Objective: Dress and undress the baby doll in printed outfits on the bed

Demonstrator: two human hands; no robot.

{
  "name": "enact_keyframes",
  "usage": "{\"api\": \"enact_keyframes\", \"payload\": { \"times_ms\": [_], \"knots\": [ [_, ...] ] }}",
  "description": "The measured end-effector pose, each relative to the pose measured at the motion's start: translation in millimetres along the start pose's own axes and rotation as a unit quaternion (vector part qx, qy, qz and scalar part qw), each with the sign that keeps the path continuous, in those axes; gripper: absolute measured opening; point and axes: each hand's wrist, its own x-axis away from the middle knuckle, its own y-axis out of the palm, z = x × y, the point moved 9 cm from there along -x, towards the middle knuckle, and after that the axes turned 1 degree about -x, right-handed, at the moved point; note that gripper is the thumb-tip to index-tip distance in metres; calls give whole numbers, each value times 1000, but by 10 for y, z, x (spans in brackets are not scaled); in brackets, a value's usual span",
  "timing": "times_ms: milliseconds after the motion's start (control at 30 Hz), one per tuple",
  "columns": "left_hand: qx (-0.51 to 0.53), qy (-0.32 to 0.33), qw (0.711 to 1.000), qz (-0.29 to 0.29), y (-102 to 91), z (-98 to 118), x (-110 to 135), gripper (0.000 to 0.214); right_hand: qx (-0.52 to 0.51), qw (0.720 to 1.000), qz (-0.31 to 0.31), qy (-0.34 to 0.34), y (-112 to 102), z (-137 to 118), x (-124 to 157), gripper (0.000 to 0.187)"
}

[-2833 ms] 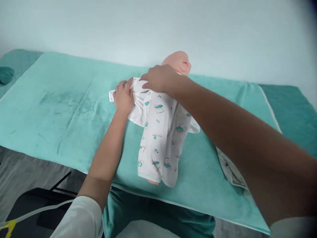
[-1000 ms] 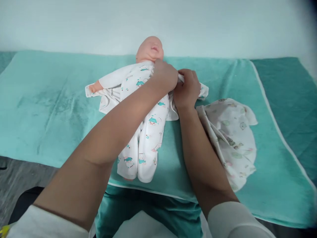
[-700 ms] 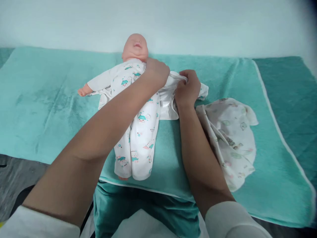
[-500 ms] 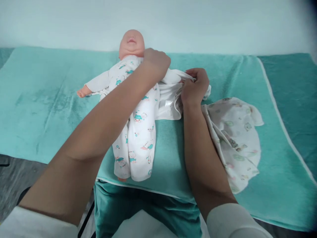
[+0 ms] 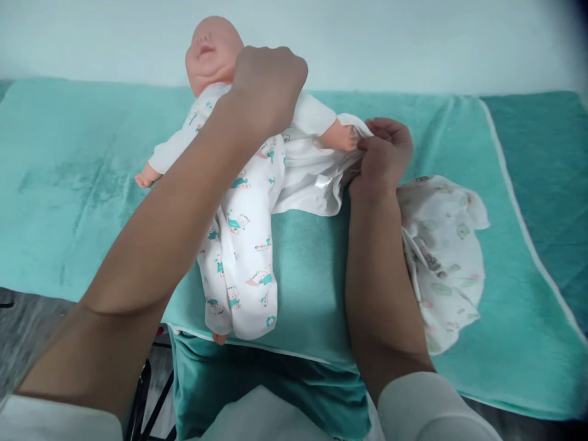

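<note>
A baby doll [image 5: 250,245] in white printed clothes lies on its back on the teal cover, tilted with its head to the upper left. My left hand [image 5: 271,86] is closed at the doll's shoulder beside its neck. The back of the hand hides its fingers and what they grip. Beneath the doll's outstretched arm spreads a white baby shirt [image 5: 305,190], its label showing. My right hand [image 5: 386,147] is closed on the shirt's edge, right by the doll's bare hand [image 5: 342,136].
A printed white cloth [image 5: 445,257] lies crumpled to the right of my right forearm. The teal cover [image 5: 68,184] drapes over the table's front edge. A pale wall [image 5: 367,43] stands behind. Dark metal legs [image 5: 140,398] show below at left.
The doll's head and upper body have shifted up and left and tilted. Its hand and forearm now show beyond the white sleeve. My right hand has moved slightly right, my left hand slightly up.
</note>
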Motion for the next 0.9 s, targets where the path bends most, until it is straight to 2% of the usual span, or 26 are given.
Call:
{"api": "enact_keyframes", "payload": {
  "times_ms": [133, 200, 300, 400, 467, 533, 600, 700, 800, 900],
  "knots": [
    [38, 24, 999, 16, -22, 127, 2, 42, -117, 992, -45, 27, 61, -32, 10, 44],
    [49, 30, 998, 20, 22, 198, -32, 44, -175, 982, -36, 56, 34, -50, 20, 46],
    [57, 23, 998, -11, 185, 281, -97, 45, -225, 970, 5, 88, -51, -56, 26, 49],
    [75, 26, 996, -36, 313, 306, -76, 41, -153, 986, 33, 58, -121, -118, 34, 35],
    [104, 9, 994, -23, 328, 201, 27, 37, -28, 997, 67, -27, -177, -277, 85, 25],
    [165, -32, 986, 21, 310, -21, 211, 34, 83, 983, 80, -145, -134, -524, 231, 25],
    [250, -79, 961, 92, 311, -302, 465, 32, 116, 966, 21, -231, 60, -725, 440, 26],
    [372, -116, 898, 206, 431, -671, 851, 27, 105, 946, -148, -268, 464, -896, 809, 24],
    [454, -136, 845, 248, 710, -897, 1033, 27, 130, 917, -264, -269, 755, -963, 1129, 27],
    [476, -130, 826, 273, 885, -974, 1021, 29, 132, 901, -322, -260, 877, -910, 1244, 36]
  ]
}}
